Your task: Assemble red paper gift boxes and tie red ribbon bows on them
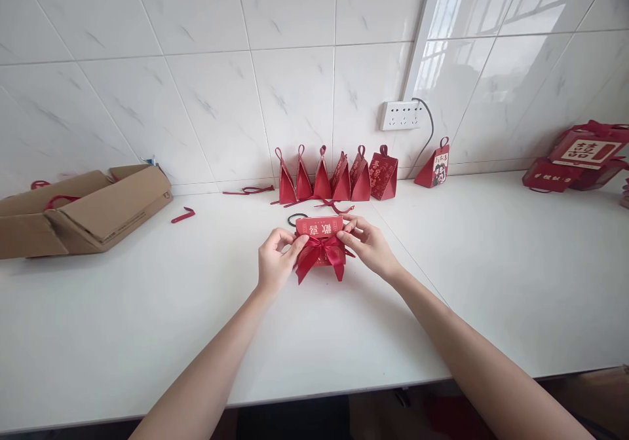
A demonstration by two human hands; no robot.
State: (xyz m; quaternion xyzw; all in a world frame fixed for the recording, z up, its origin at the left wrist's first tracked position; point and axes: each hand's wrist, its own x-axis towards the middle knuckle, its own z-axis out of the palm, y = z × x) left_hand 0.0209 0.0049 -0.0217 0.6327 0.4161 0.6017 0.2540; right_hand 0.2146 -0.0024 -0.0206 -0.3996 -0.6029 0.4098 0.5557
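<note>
A small red gift box (314,226) with gold characters is on the white table in front of me, its lettering upside down from my side. A shiny red ribbon bow (323,247) is tied across its near face, two tails hanging down. At the bow's left loop my left hand (279,256) is closed, thumb and fingers pinching the ribbon. My right hand (367,243) pinches the right loop in the same way. Fingertips behind the box are partly hidden. Just behind the box lies a black ring-shaped band (296,219).
Several red triangular boxes (322,184) with loops stand along the tiled wall, another box (435,168) farther right. An open cardboard carton (118,211) sits left, near a red strap (183,215). Loose ribbon (250,190) lies behind. Larger red boxes (582,155) are stacked at right.
</note>
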